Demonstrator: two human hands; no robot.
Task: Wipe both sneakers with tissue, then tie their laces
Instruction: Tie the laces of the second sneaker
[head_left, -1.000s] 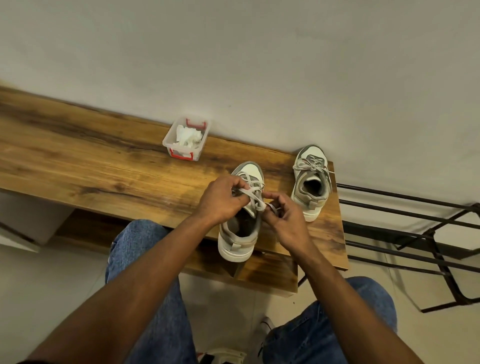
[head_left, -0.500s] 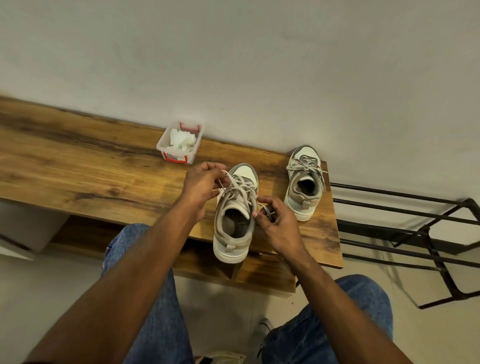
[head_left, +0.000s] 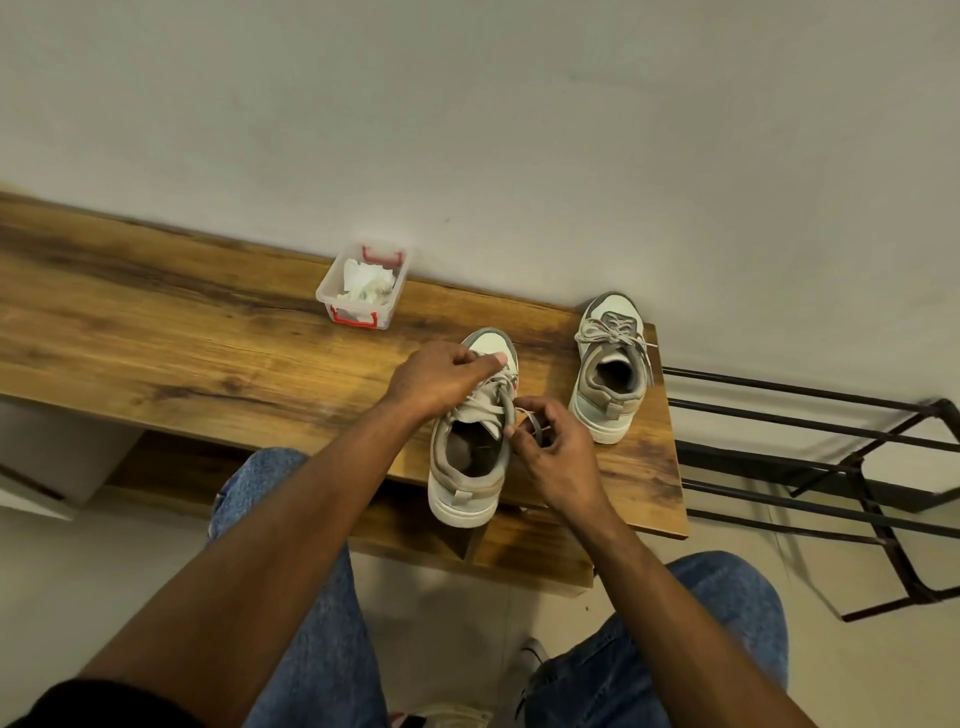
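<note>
Observation, head view. Wooden desk (head_left: 156, 332) runs from the left edge to right of centre, against a pale wall. Two grey-and-white sneakers stand on its right end, toes to the wall.

Near sneaker (head_left: 470, 452): centre frame, heel hanging slightly over the desk's front edge, probably drawn close so the person can reach the lacing. Left hand (head_left: 441, 382) is curled over the forefoot, fingers pinching a lace (head_left: 485, 402) near the toe. Right hand (head_left: 553, 457) sits just beside the shoe's right flank, fingers curled round the other lace end, which shows as a thin grey strand between thumb and fingers. Both hands are closed on lace; the two ends are held apart, which reads as tension before crossing or looping. Motion blur at the fingertips; whether a loop is already formed I cannot tell.

Far sneaker (head_left: 610, 374): right of centre, at the desk's right corner, apart from the near one. Its laces appear already knotted in a bow over the tongue.

Clear plastic tub (head_left: 340, 283) with red handles stands near the wall, above and left of the hands, holding crumpled white tissue (head_left: 366, 283). Judgement: wiping is done, one shoe tied, the second in hand.

Black metal rack (head_left: 831, 462) stands at right, beyond the desk end.
</note>
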